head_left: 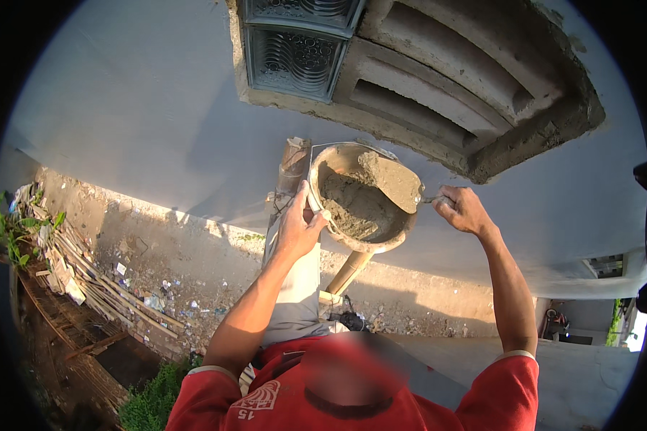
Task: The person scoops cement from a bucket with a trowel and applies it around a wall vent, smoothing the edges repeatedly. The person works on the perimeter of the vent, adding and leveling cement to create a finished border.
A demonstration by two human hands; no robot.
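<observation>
Outdoor setting beside a pale plastered wall (144, 108), seen from a height; far below lies bare ground (194, 266) strewn with rubble and a heap of bamboo poles (86, 280) at the left.

Nearest the camera, a red shirt (352, 395) fills the lower edge, and both bare forearms rise from it. The left hand (298, 226) closes over the near rim of a bucket (359, 197), fingers wrapped tight on the edge. The bucket holds grey wet mortar (352, 208) and appears to sit on top of an upright bamboo pole (349, 273); a second pole (293, 164) stands just behind its left side. The right hand (464, 210) grips the handle of a trowel (395, 179), fingers shut around it; the blade, loaded with mortar, lies over the far right part of the bucket, tilted.

Beyond the bucket, set into the wall, are patterned glass blocks (295, 43) at left and a concrete vent block (446, 79) with slanted louvres at right, ringed by rough, unfinished mortar.

Risks, as a judgement: the bucket's support looks narrow, so a loosened left grip or a hard scoop could tip it and send it to the ground below. The heaped blade could shed its load if tilted further. The elevated stance makes any overreach toward the wall hazardous.
</observation>
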